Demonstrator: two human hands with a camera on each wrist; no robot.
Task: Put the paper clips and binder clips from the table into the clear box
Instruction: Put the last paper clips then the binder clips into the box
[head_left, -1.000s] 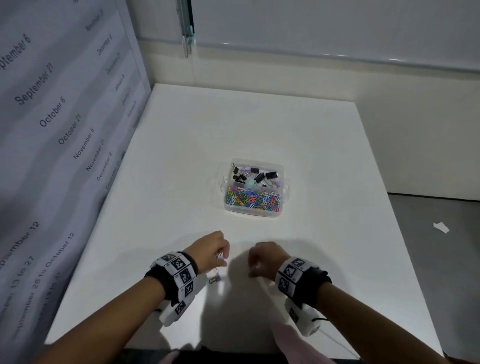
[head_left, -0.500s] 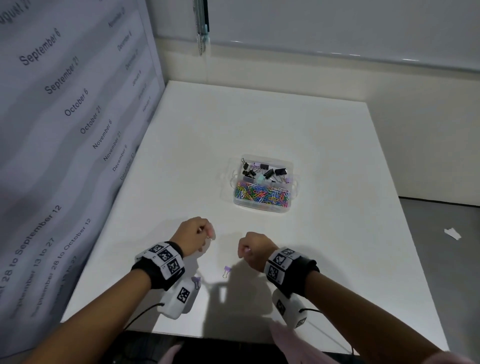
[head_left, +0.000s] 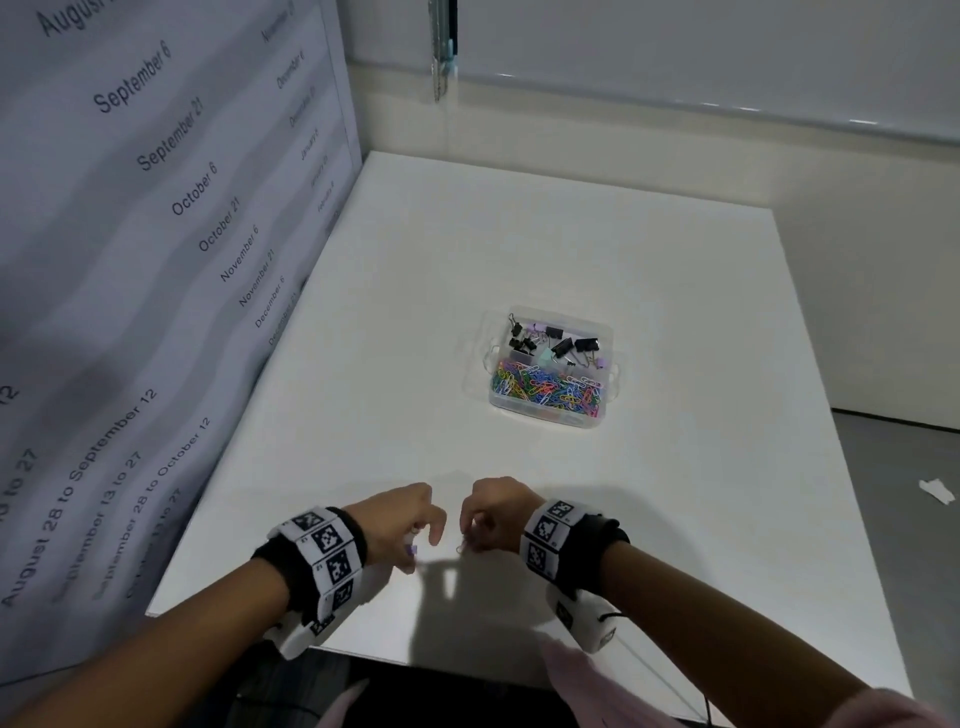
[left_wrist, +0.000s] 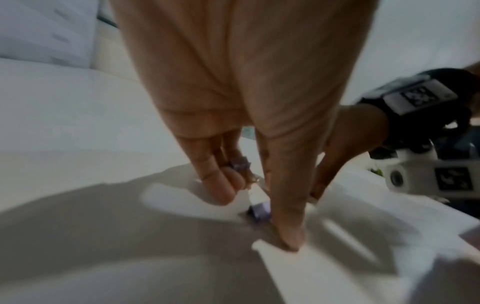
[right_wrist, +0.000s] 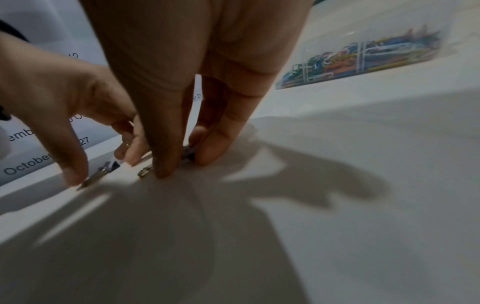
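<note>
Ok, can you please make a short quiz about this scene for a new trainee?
1. True or false: the box holds paper clips in its near part and binder clips in its far part.
2. Which fingers are on a purple clip? A: left hand only. B: right hand only. C: both.
3. Fill in: most binder clips in the box are ____.

Key: 1 true; 2 C; 3 black.
</note>
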